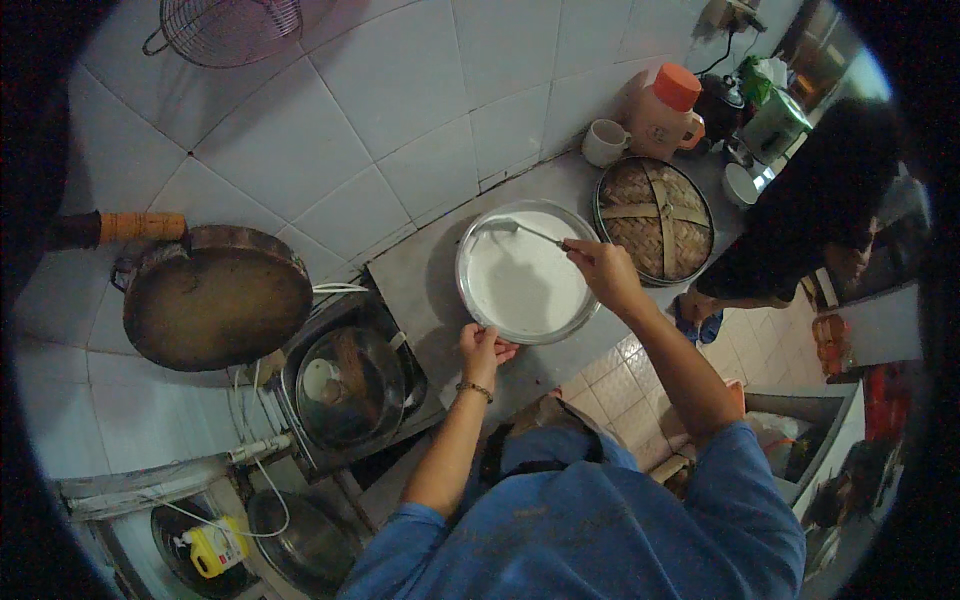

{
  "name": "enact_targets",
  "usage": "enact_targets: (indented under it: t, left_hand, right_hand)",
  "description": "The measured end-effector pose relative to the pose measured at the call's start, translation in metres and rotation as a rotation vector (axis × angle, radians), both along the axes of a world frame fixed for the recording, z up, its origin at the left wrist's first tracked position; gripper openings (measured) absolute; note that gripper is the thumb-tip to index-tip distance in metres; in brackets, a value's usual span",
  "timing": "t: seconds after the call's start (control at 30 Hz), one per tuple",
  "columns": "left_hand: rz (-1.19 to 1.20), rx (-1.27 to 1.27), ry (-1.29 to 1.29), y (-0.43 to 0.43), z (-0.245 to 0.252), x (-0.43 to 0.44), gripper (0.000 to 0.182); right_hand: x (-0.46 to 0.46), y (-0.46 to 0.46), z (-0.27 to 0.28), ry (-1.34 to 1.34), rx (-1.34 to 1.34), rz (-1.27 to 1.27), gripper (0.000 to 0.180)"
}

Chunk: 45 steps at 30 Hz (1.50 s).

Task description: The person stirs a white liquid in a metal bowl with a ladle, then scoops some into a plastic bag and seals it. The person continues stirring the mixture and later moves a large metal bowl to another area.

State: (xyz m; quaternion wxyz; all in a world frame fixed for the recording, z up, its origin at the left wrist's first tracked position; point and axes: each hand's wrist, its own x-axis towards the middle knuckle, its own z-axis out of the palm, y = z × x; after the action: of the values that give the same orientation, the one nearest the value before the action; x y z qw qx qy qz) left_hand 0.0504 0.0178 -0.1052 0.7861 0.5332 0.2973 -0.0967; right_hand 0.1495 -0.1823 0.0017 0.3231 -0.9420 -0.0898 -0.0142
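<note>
A round, clear-looking basin (463, 289) stands on the grey countertop in front of me, holding a white powder or batter; I cannot tell which. At its near left rim, my left hand (486, 354) grips the edge between thumb and fingers, and a beaded bracelet circles that wrist. My right hand (606, 276) reaches over the basin's right side. It holds the thin handle of a metal spoon (529, 234), whose head rests at the far left of the white contents. Just right of the basin is a round woven bamboo steamer lid (634, 217) with a metal rim.
Behind the lid stand a white mug (604, 142) and a pink jug (651, 124) with an orange cap. A person in dark clothing (814, 195) is close on the right. Leftward are a sink basin (375, 420) and a round wooden chopping board (217, 307) at the wall.
</note>
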Motion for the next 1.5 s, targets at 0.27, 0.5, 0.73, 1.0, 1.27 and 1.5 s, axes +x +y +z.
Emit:
enact_targets:
  t: [0.27,0.5,0.73,1.0,1.27,1.5]
  left_hand:
    - [0.012,-0.021,0.006,0.001,0.007,0.001,0.020]
    - [0.001,-0.010,-0.026,0.002,-0.006,-0.001,0.021]
    - [0.027,-0.037,-0.020,-0.004,0.004,0.000,0.019]
    - [0.057,-0.122,0.011,-0.023,0.004,-0.015,0.020]
    - [0.166,-0.314,0.063,-0.059,0.005,-0.037,0.023]
    - [0.096,-0.409,0.066,-0.059,0.008,-0.039,0.022]
  right_hand:
    - [-0.005,-0.013,-0.001,0.006,0.121,-0.057,0.021]
    - [0.007,-0.013,-0.020,-0.006,0.029,-0.139,0.022]
    - [-0.007,-0.033,-0.024,-0.024,0.084,-0.215,0.023]
    - [-0.073,-0.033,-0.020,-0.076,0.012,-0.173,0.026]
    - [-0.097,-0.025,-0.024,-0.057,0.053,-0.187,0.029]
    - [-0.076,-0.017,-0.030,0.055,0.228,-0.267,0.028]
